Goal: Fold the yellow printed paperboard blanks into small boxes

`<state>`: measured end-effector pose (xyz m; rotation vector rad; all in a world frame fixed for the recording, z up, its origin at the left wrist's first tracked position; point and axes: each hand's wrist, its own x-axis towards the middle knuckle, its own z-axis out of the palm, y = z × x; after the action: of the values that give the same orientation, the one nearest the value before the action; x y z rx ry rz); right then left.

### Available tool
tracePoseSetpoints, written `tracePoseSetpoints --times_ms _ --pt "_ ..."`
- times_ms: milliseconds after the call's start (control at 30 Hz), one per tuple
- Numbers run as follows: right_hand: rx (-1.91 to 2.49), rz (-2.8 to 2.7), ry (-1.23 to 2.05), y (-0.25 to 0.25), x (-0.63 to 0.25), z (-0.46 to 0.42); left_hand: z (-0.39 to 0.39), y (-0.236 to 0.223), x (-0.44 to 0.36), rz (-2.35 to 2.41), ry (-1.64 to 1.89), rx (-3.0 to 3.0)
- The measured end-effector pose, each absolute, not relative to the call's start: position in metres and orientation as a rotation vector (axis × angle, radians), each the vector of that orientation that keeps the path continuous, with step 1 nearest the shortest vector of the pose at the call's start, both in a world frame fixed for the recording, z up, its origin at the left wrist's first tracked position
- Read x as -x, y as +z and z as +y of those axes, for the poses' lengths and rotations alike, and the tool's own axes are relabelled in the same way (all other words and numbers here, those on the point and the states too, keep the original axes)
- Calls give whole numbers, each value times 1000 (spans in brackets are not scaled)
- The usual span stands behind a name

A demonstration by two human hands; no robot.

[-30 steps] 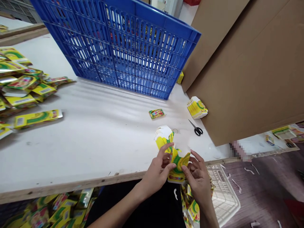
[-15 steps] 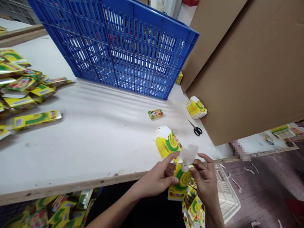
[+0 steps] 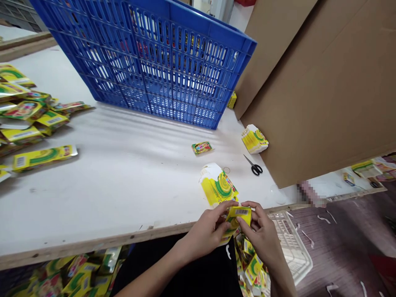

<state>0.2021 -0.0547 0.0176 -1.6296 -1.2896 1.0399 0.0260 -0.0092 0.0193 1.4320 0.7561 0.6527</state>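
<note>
Grasping the box (image 3: pixel 243 212) between left hand (image 3: pixel 207 231) and right hand (image 3: pixel 262 233), pinching with both. Holding it near the cartons (image 3: pixel 220 187) just beyond left hand, and below the scissors (image 3: pixel 255 168) beyond right hand.

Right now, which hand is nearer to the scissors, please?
Right. The right hand is on the near side of the scissors, almost directly below them in view; the left hand is below and farther left.

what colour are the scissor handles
The handles of the scissors are black, seen best in the head view.
</note>
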Motion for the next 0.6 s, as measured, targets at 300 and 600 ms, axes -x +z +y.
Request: tracePoseSetpoints --times_ms 300,600 --pt "1707 -1336 786 5 -199 -55 -5 26 -25 657 652 -1094" --pt "1789 -1449 453 30 -242 -66 -11 19 -35 747 752 -1475"
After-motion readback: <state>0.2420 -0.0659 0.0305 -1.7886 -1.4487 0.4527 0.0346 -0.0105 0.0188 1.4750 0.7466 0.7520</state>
